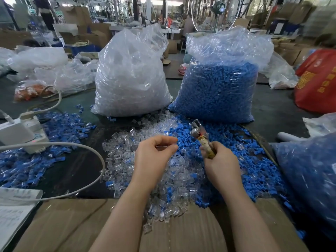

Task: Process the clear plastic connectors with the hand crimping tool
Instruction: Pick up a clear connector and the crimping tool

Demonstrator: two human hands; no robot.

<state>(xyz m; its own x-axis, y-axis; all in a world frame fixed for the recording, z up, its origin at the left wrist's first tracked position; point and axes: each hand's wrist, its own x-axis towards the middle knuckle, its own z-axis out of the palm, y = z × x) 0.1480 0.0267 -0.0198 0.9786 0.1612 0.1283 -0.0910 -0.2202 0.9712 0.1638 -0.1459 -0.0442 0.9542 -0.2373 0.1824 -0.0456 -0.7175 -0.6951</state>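
A heap of loose clear plastic connectors covers the dark table in front of me, mixed with blue caps on the right. My left hand hovers over the heap, thumb and fingers pinched on what looks like one small clear connector. My right hand grips the yellowish handle of the hand crimping tool, whose metal head points up and left, just right of the left fingertips.
Two big plastic bags stand behind the heap: clear connectors on the left, blue caps on the right. A white power strip with a grey cable lies left. Cardboard lines the near edge. Assembled blue-and-clear pieces pile at left.
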